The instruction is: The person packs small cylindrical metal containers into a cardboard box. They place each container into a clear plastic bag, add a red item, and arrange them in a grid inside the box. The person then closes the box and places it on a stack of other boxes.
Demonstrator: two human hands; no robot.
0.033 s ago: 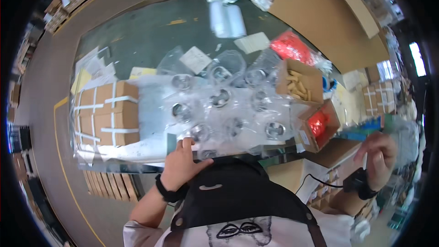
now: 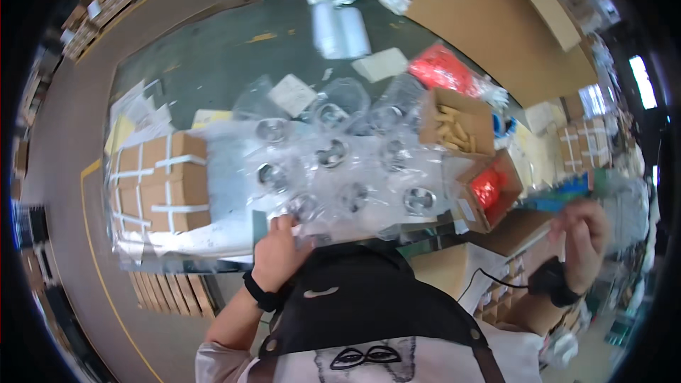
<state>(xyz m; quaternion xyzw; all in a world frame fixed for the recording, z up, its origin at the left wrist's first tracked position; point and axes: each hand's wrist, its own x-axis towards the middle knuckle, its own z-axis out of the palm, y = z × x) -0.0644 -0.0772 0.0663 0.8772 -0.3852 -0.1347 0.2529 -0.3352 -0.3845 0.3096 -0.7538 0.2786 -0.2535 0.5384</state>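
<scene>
My left hand point(image 2: 278, 252) rests at the table's near edge, fingers apart and lightly bent. Its fingertips are beside a clear plastic bag with a round metal part point(image 2: 303, 206); I see nothing gripped. Several similar bagged metal parts lie in rows across the white sheet, such as one bagged part point(image 2: 420, 200) at the right and another bagged part point(image 2: 330, 152) in the middle. My right hand point(image 2: 583, 237) is raised off the table's right end, near an open carton. Its fingers are curled and smeared by motion, so whether they hold anything is unclear.
A strapped cardboard box point(image 2: 159, 181) stands at left. On the right are a carton of tan pieces point(image 2: 454, 130), a carton with a red bag point(image 2: 488, 188) and a red packet point(image 2: 445, 71). Behind them leans a large cardboard sheet point(image 2: 504, 28). Clear rolls point(image 2: 342, 32) lie farther back.
The whole view has shifted slightly, with table things now a little farther left. My left thumb has drawn nearer to its fingers. My right hand has moved slightly.
</scene>
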